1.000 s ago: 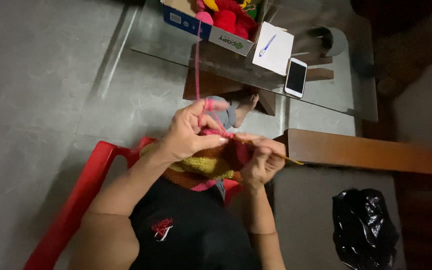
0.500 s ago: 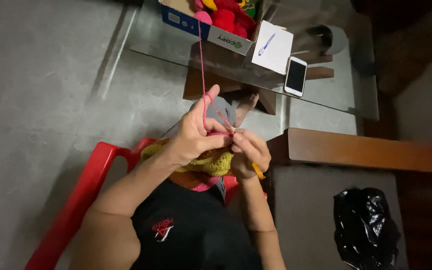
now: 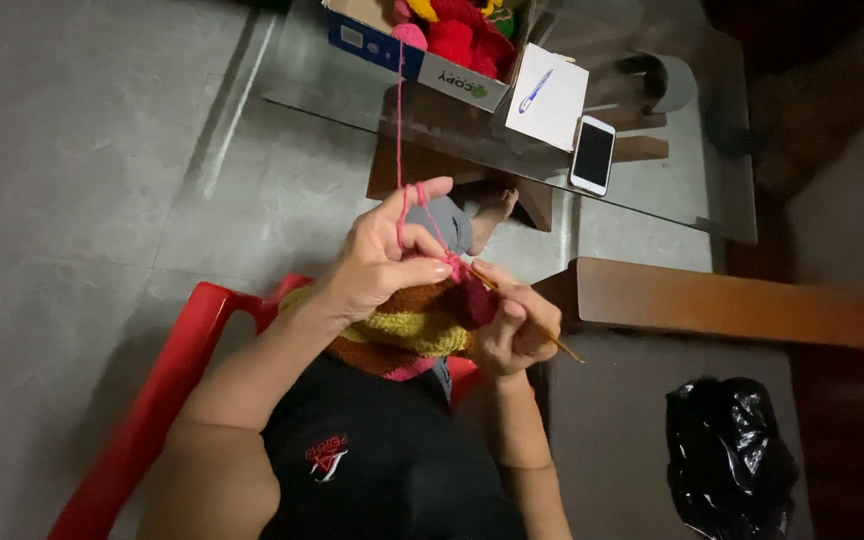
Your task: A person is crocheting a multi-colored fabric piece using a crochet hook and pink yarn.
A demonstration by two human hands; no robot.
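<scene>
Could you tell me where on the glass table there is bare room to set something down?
The glass table is bare left of the yarn box and right of the phone. Between them, box, white card and phone crowd together.

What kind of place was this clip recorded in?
Most likely a room in a home, used for a yarn craft: a glass-topped coffee table holding a cardboard box of yarn balls and a smartphone, a grey tiled floor and a red plastic chair.
</scene>
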